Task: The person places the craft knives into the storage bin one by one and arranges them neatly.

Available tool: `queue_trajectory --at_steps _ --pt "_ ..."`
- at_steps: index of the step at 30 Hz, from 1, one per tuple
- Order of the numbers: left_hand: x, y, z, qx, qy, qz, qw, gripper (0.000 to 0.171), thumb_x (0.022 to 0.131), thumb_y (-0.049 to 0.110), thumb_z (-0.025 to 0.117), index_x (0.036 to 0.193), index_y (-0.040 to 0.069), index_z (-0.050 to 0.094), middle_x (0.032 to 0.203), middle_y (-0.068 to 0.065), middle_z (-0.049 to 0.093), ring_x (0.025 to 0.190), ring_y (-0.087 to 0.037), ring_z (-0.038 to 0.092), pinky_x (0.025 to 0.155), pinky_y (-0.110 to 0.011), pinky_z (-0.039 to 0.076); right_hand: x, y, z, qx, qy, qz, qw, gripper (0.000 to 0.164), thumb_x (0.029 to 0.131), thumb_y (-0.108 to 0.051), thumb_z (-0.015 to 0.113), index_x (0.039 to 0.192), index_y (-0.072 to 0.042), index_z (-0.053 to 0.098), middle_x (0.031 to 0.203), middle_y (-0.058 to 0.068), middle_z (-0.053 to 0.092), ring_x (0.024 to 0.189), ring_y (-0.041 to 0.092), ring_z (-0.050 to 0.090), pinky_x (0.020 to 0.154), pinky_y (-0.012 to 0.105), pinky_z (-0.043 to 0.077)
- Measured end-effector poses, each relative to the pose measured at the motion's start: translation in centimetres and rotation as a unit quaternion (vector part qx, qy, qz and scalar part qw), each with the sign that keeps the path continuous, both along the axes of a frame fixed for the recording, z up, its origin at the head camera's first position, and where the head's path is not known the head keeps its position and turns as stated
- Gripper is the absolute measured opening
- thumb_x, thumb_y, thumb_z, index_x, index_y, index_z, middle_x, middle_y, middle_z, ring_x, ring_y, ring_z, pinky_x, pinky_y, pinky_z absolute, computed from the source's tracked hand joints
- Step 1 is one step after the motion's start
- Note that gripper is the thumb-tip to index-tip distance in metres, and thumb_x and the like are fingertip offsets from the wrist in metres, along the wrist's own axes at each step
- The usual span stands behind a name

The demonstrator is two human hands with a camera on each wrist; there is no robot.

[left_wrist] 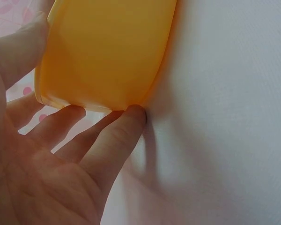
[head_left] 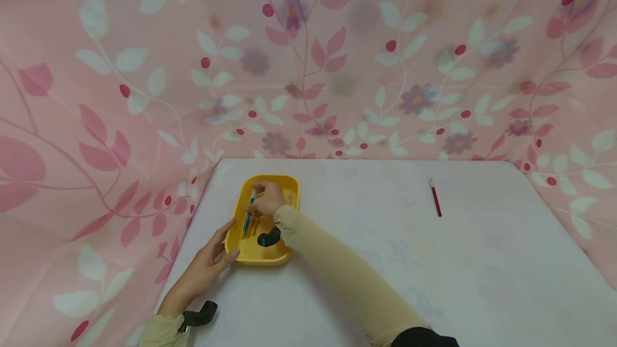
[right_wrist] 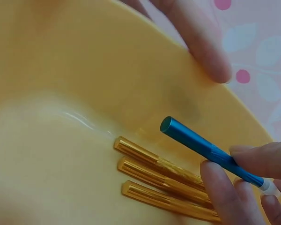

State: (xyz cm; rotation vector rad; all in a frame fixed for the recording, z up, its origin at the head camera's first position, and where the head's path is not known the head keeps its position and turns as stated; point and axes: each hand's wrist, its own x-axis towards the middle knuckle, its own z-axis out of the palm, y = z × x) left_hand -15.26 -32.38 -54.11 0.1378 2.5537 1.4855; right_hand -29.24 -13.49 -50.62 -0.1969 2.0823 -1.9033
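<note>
My right hand [head_left: 268,200] is over the yellow tray [head_left: 257,254] and pinches a slim blue craft knife [right_wrist: 189,137] between thumb and fingers. Its knurled metal handle slants above the tray floor, and a whitish cap shows at the finger end. Just beside it, three gold craft knives [right_wrist: 152,161] lie side by side in the tray, their far ends hidden by my fingers. At the tray's near left corner my left hand [head_left: 204,266] grips the wall, thumb at the front and fingers along the left side.
A dark red craft knife [head_left: 436,200] with a pale tip lies alone on the right of the white table [head_left: 366,218]. Pink floral cloth [head_left: 337,68] hangs behind the table and along its sides. Dark wrist mounts [head_left: 200,315] stick out from both sleeves.
</note>
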Motion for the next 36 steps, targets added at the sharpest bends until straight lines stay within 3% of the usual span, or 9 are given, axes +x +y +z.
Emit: queue_trajectory --at_steps 4,11,19,27,36 --pt "0.0 0.0 0.0 0.0 0.003 0.0 1.0 0.08 0.11 0.033 0.069 0.175 0.029 0.024 0.181 -0.019 0.016 0.157 -0.053 0.034 0.118 -0.062 0.041 -0.4 -0.8 -0.7 0.045 0.014 -0.009 0.999 0.066 0.083 0.019 0.085 0.144 0.0 0.068 0.137 0.022 0.063 0.083 0.035 0.077 0.069 0.043 0.068" --pt "0.0 0.0 0.0 -0.003 0.017 0.001 0.9999 0.08 0.109 0.03 0.071 0.175 0.026 0.026 0.18 -0.02 0.02 0.155 -0.053 0.036 0.118 -0.063 0.039 -1.6 -1.8 -2.2 0.167 0.062 -0.022 0.984 0.066 0.079 0.004 0.097 0.14 -0.006 0.074 0.134 0.011 0.072 0.125 0.029 0.067 0.103 0.04 0.061" --pt "0.0 0.1 -0.1 -0.005 0.024 -0.001 0.9997 0.08 0.109 0.03 0.071 0.175 0.026 0.026 0.18 -0.02 0.021 0.154 -0.054 0.039 0.118 -0.065 0.038 -1.8 -2.5 -3.0 0.192 0.081 -0.026 0.978 0.069 0.075 0.002 0.1 0.138 -0.005 0.075 0.126 0.011 0.066 0.115 0.024 0.063 0.098 0.036 0.063" --pt "0.0 0.1 0.1 -0.004 0.023 -0.003 0.9997 0.08 0.109 0.03 0.071 0.175 0.026 0.025 0.179 -0.021 0.021 0.154 -0.054 0.039 0.118 -0.065 0.039 -1.4 -2.5 -2.6 0.218 0.099 -0.028 0.971 0.07 0.073 0.001 0.101 0.138 -0.005 0.075 0.121 0.011 0.063 0.105 0.021 0.059 0.094 0.034 0.064" --pt "0.1 0.1 0.0 -0.004 0.013 0.0 0.9999 0.08 0.109 0.032 0.071 0.175 0.026 0.025 0.18 -0.02 0.02 0.154 -0.053 0.039 0.118 -0.063 0.04 -0.7 -2.3 -1.8 0.278 0.133 -0.01 0.951 0.07 0.076 -0.009 0.102 0.141 -0.005 0.074 0.13 0.012 0.065 0.121 0.024 0.059 0.108 0.033 0.056"
